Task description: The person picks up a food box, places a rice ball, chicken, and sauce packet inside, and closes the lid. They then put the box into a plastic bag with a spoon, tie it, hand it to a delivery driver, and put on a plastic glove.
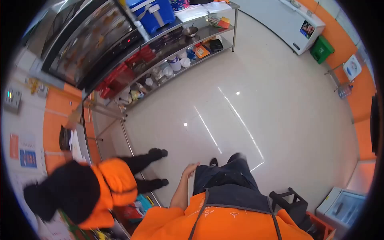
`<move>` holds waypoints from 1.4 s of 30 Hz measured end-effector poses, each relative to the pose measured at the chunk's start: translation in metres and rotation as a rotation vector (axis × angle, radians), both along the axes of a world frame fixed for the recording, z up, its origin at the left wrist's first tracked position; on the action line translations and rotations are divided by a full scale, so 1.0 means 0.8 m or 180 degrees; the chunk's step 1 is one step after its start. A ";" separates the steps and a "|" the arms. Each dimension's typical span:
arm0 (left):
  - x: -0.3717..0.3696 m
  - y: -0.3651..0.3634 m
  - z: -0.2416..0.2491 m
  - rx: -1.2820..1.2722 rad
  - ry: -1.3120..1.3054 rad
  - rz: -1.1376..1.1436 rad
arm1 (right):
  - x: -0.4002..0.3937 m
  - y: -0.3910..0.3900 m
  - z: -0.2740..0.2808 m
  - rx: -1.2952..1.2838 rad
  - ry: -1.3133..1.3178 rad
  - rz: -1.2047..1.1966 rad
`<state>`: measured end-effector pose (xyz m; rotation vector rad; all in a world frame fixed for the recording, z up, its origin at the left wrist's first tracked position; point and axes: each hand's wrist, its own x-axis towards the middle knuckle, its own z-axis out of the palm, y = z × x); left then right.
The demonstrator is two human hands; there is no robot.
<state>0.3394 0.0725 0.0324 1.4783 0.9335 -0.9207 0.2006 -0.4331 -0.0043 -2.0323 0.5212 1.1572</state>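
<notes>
A grey wall box with small lit indicators (13, 99) is at far left, and near it a co-worker in black clothing and an orange apron (118, 182) bends forward. Beyond stands a long stainless-steel bench (235, 32) with lower shelves, carrying red boxes (140, 56), a blue cooler box with a grey strap (152, 16) and a round metal bowl (190, 31). The person's left hand (191, 170) hangs at the left thigh of their dark trousers (244, 173), touching or just beside the cloth; whether its fingers are spread or pressed together I cannot tell. The right hand is out of view. Rightward come a black stool (291, 204), a white chest freezer (280, 26) and a green bin (322, 49).
</notes>
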 end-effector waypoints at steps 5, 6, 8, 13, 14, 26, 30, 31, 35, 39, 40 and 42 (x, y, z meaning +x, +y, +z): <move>0.445 0.038 -0.018 0.0555 -0.1347 -0.0542 | 0.120 0.015 0.039 -0.0272 0.0800 -0.2469; 0.532 0.037 -0.028 0.0645 -0.1499 -0.0546 | 0.148 -0.001 -0.010 0.0145 0.0589 -0.3151; 0.671 0.031 -0.053 0.0743 -0.1530 -0.0472 | 0.240 0.020 -0.052 0.0439 0.0146 -0.4125; 1.057 0.034 -0.233 0.1177 -0.1813 -0.1148 | 0.739 0.116 -0.066 0.0711 -0.0446 -0.3577; 1.123 0.019 -0.237 0.1355 -0.1565 -0.1303 | 0.826 0.153 -0.057 0.0923 -0.0266 -0.3408; 1.720 0.170 -0.546 0.3080 -0.2216 -0.1021 | 1.207 0.398 -0.102 -0.1447 0.0658 -0.1566; 1.832 0.269 -0.612 0.3879 -0.2578 -0.1669 | 1.247 0.469 -0.116 -0.1504 0.1146 -0.1607; 1.841 0.263 -0.625 0.4066 -0.2677 -0.1764 | 1.259 0.480 -0.124 -0.1488 0.1194 -0.1655; 1.845 0.228 -0.634 0.4783 -0.2851 -0.2416 | 1.280 0.504 -0.130 -0.1369 0.1408 -0.1651; 1.871 0.242 -0.670 0.4854 -0.2923 -0.2752 | 1.284 0.503 -0.136 -0.1411 0.1488 -0.1495; 1.876 0.240 -0.669 0.4870 -0.2897 -0.2752 | 1.283 0.502 -0.135 -0.1419 0.1460 -0.1446; 1.884 0.236 -0.670 0.4875 -0.2859 -0.2757 | 1.283 0.499 -0.139 -0.1434 0.1485 -0.1418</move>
